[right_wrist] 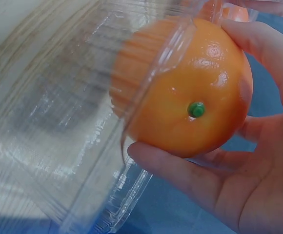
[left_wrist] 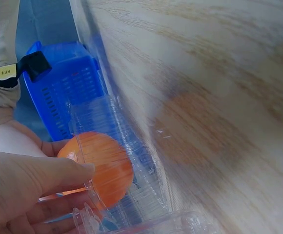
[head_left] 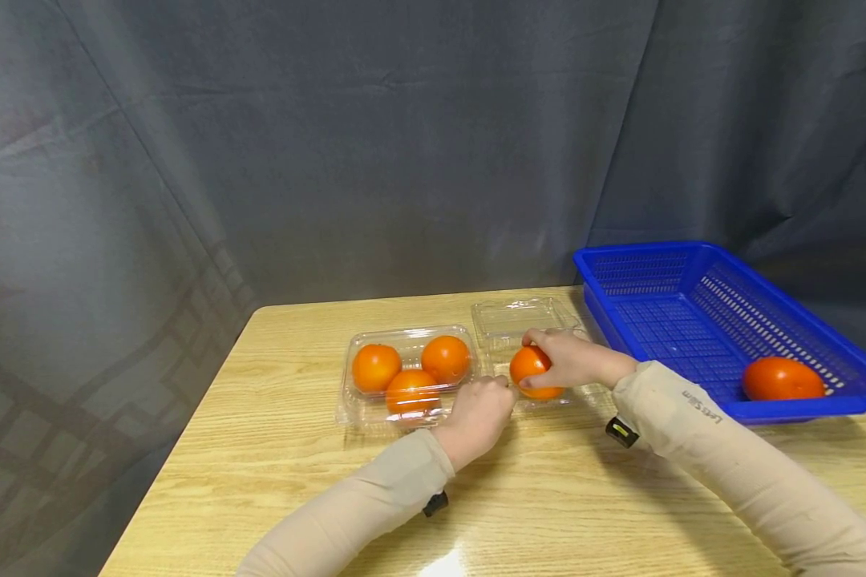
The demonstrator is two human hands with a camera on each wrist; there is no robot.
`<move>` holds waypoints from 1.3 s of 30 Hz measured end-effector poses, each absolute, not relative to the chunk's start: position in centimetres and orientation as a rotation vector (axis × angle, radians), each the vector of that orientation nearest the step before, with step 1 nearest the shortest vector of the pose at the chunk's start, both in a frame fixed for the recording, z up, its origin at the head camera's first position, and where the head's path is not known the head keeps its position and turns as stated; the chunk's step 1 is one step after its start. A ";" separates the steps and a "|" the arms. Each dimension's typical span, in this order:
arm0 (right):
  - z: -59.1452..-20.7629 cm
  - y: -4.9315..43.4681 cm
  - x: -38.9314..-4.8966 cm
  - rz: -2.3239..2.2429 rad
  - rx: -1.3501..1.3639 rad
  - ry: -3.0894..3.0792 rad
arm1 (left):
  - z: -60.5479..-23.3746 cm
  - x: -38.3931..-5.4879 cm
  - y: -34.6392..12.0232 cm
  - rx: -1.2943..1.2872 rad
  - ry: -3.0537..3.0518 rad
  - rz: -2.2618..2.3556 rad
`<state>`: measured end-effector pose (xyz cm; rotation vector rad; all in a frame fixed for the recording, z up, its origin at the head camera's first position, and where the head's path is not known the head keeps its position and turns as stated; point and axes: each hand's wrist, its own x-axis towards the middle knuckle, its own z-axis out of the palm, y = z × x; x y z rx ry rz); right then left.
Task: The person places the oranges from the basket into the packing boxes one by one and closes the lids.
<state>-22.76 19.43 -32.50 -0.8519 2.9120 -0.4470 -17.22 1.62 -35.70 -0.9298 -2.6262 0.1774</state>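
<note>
Head: right hand [head_left: 572, 361] grips an orange [head_left: 528, 365] in an open clear plastic clamshell [head_left: 523, 318] on the counter [head_left: 260, 449], left hand [head_left: 479, 414] at its near edge (blue basket [head_left: 660, 320] off right). Left wrist: left hand pinches clamshell's rim. Right wrist: orange partly behind clear wall, green stem [right_wrist: 196, 109] showing, right hand curled round it.

On my feed I list one open box [head_left: 503, 343] on the table [head_left: 296, 457]. In it: one orange [head_left: 527, 366]. Left of it: second box [head_left: 364, 409], three oranges [head_left: 376, 369] inside. Right of it: basket [head_left: 653, 320], one fruit [head_left: 781, 379] inside. Behind it: curtain [head_left: 404, 160].
</note>
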 end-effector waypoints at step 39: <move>-33.4 18.4 -22.8 -0.511 -0.713 2.869 | -35.8 -17.2 1.5 -0.956 -2.618 0.164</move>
